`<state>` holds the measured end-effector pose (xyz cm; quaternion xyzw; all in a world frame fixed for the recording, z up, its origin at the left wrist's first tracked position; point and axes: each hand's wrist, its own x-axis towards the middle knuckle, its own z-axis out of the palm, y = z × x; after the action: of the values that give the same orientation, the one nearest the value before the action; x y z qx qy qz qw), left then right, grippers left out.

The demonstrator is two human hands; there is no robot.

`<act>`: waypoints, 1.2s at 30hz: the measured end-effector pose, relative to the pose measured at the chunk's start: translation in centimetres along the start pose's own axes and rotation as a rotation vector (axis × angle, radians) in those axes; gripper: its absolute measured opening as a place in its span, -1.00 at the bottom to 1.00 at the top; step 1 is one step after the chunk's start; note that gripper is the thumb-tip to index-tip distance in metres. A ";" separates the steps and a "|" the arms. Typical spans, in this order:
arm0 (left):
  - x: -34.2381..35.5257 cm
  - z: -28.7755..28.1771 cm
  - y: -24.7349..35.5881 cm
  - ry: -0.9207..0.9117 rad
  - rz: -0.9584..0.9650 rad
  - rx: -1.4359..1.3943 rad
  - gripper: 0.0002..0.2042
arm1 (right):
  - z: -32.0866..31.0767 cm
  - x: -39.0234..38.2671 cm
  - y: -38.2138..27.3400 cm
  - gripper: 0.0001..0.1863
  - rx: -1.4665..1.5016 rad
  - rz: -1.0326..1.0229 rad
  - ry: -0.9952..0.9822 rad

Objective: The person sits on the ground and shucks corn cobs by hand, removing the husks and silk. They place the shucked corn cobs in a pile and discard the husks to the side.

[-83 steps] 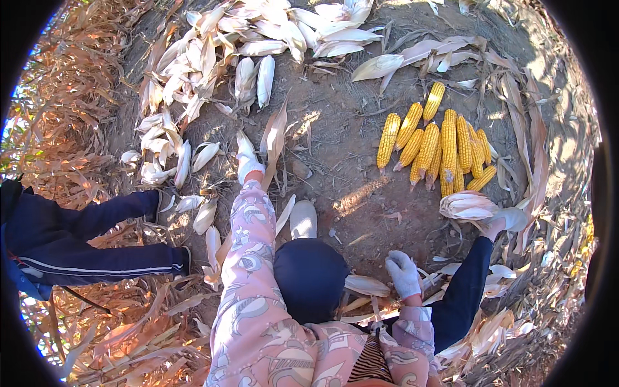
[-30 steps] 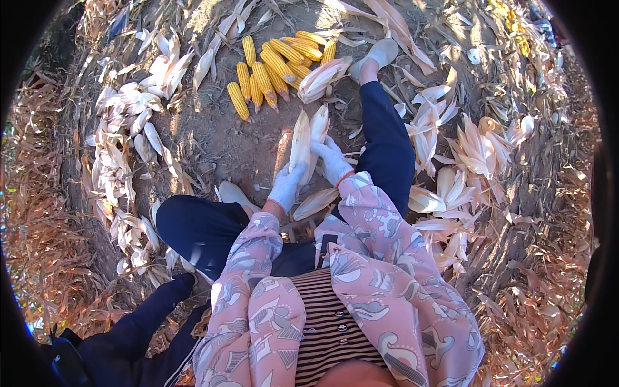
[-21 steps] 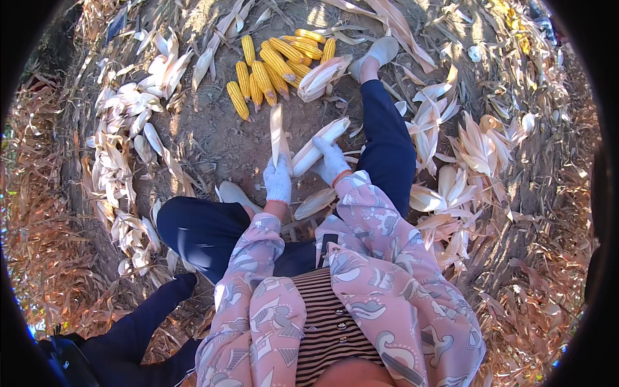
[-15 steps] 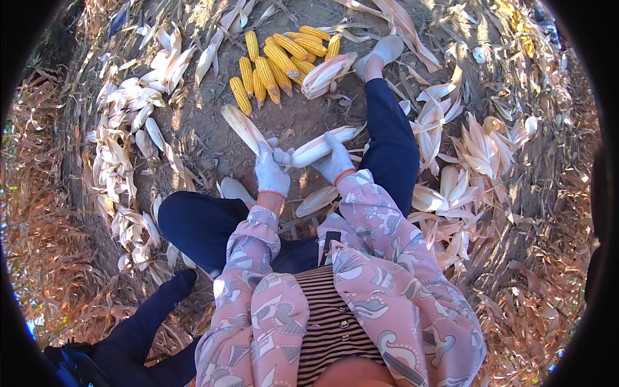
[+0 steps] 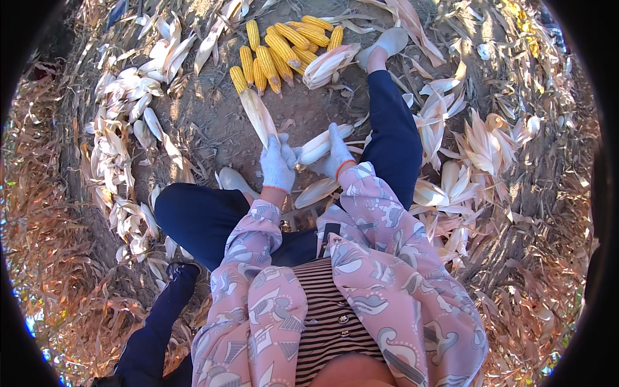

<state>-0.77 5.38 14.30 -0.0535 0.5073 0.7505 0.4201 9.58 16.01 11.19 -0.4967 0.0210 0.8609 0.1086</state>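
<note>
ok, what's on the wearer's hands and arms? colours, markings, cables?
Left hand and right hand wear matching pale grey-white fabric gloves with thin orange-red edging at the wrist. Sleeves are loose and pink, printed with grey and white curls and patches. No cables visible on either.

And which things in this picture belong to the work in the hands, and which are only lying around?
Likely in the work:
husk, in left hand
white ear, in right hand
yellow ears
perhaps pale ears, at left

Likely lying around:
open husks, at right
dry leaves, at lower right
</note>
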 end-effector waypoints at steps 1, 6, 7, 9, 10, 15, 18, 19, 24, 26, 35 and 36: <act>0.3 -0.5 0.1 -0.001 0.074 0.205 -0.76 | 0.0 -0.6 0.5 -0.27 -0.111 0.055 0.034; -3.4 0.9 -4.4 -0.524 0.757 1.094 -0.74 | -5.8 7.6 2.5 -0.56 0.053 0.121 -0.834; -3.9 0.1 -5.0 -0.484 0.628 1.051 -0.74 | -4.5 6.0 2.4 -0.60 -0.007 0.101 -0.618; -4.6 1.2 -3.9 -0.457 0.416 0.964 -0.73 | -4.6 5.3 1.3 -0.67 0.007 0.014 -0.339; -4.7 2.1 -3.3 -0.445 0.312 0.842 -0.73 | -5.6 6.8 1.3 -0.71 0.042 -0.040 -0.388; -3.2 3.1 -2.9 -0.262 -0.036 0.727 -0.70 | -2.9 6.5 1.9 -0.66 -0.111 -0.558 -0.165; -1.4 1.0 -4.8 -0.166 -0.036 0.856 -0.71 | -1.8 7.1 2.1 -0.60 0.077 -0.510 -0.140; -1.0 0.6 -5.1 -0.148 -0.029 0.855 -0.72 | -2.4 7.1 2.2 -0.61 0.122 -0.417 -0.274; -6.8 3.1 -3.9 -0.493 0.356 1.525 -0.78 | -5.6 10.5 1.1 -0.14 -0.735 -1.009 0.335; -10.8 4.2 -4.7 -0.703 0.520 1.608 -0.80 | -4.2 7.5 -2.0 -0.10 -0.736 -1.133 0.463; -0.4 -6.1 -1.1 0.345 0.017 1.388 -0.28 | -1.2 2.6 -0.9 -0.03 -0.968 -1.086 -0.021; -1.1 -6.6 -2.1 0.204 -0.050 1.574 -0.20 | -0.9 2.4 -1.0 -0.08 -0.906 -1.016 -0.043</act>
<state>-0.92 -0.28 10.23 0.1793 0.9235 0.1533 0.3026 9.40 17.26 8.75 -0.4240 -0.5797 0.6365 0.2810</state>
